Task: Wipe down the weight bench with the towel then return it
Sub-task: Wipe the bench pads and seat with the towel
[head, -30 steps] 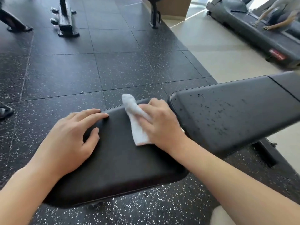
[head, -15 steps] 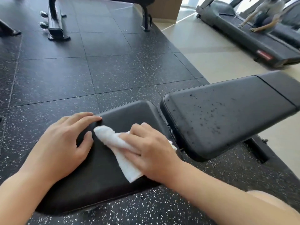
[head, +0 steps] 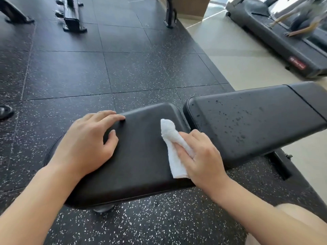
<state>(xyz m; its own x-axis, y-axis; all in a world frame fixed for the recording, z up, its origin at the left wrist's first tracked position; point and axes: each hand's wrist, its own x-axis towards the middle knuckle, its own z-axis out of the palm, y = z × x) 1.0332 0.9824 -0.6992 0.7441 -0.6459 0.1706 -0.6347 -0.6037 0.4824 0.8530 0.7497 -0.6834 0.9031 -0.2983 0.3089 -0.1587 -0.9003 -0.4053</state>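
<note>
The black weight bench has a seat pad [head: 139,156] in front of me and a longer back pad [head: 247,121] to the right, speckled with droplets. My right hand [head: 203,160] grips a small white towel [head: 174,147] and presses it on the right part of the seat pad, near the gap between the pads. My left hand [head: 86,144] rests flat on the seat pad's left side, fingers spread over its far edge.
Black speckled rubber tiles [head: 123,68] cover the floor. Feet of other black equipment [head: 72,20] stand at the back left. A treadmill [head: 283,41] with a person's legs on it lies at the back right on beige flooring. The bench's frame [head: 281,167] runs under the back pad.
My right hand swept the towel left and toward me across the seat pad, then back right toward the gap. My left hand stayed on the pad's left side.
</note>
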